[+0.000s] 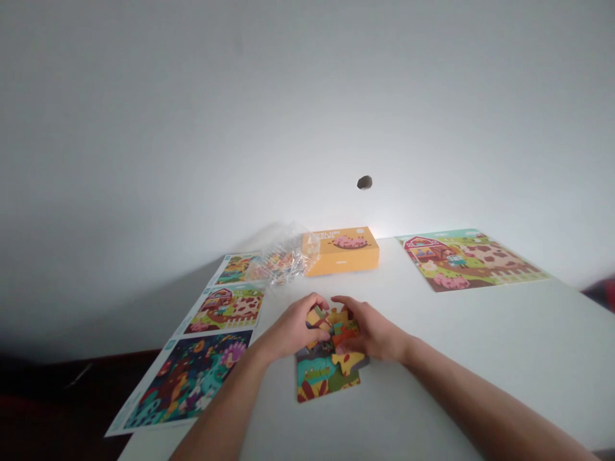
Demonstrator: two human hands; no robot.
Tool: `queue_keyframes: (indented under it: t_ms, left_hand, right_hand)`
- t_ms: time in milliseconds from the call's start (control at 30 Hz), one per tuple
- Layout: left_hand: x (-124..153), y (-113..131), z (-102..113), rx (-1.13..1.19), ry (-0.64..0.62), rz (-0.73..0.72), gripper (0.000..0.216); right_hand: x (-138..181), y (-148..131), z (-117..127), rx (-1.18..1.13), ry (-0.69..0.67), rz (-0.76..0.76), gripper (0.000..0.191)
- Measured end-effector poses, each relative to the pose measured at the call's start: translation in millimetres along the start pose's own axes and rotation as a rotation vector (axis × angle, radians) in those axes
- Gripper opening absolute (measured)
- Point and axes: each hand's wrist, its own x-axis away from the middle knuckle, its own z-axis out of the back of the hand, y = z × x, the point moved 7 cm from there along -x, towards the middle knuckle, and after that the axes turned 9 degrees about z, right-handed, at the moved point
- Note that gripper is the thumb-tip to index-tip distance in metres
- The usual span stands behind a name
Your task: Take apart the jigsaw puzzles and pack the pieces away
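Observation:
Several joined jigsaw puzzle pieces (317, 378) lie on the white table in front of me, showing a green animal and plants. My left hand (295, 326) is closed at their upper left, with thumb and fingers around loose puzzle pieces. Opposite it, my right hand (372, 330) grips more puzzle pieces, an orange one (344, 330) among them. A yellow piece (348, 363) rests partly over the joined ones, below my right fingers. My fingers hide parts of the pieces, so their exact number in each hand cannot be made out.
A picture sheet (187, 378) with three scenes lies along the left edge. Behind are a crinkled clear plastic bag (283, 256) with pieces and an orange puzzle box (343, 261). An assembled farm puzzle (471, 259) lies back right, near the wall (307, 115).

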Motion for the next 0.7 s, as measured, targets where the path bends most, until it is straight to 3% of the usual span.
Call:
queue_keyframes:
  t_ms: [167,333,433,500,700]
  left_hand:
    - [-1.8,-0.3,5.6,0.266,-0.025,0.049,0.048]
    - [-4.4,-4.0,3.7,0.325,-0.058,0.047,0.046]
    - [-5.7,-8.8,-3.3,0.264,-0.132,0.078,0.028]
    - [-6.5,-10.7,-2.9,0.214,-0.126,0.082,0.020]
    - [-8.6,-13.3,0.0,0.235,-0.062,0.066,0.025]
  right_hand:
    - [1.6,13.8,-0.1,-0.178,0.085,-0.139,0.034]
    - [1.4,18.6,7.8,-0.247,0.166,-0.198,0.031]
    - [1.0,20.4,12.1,-0.311,0.210,-0.215,0.029]
    - [0.9,22.2,15.1,-0.343,0.250,-0.214,0.028]
    - [1.8,26.7,25.2,-0.454,0.431,-0.192,0.033]
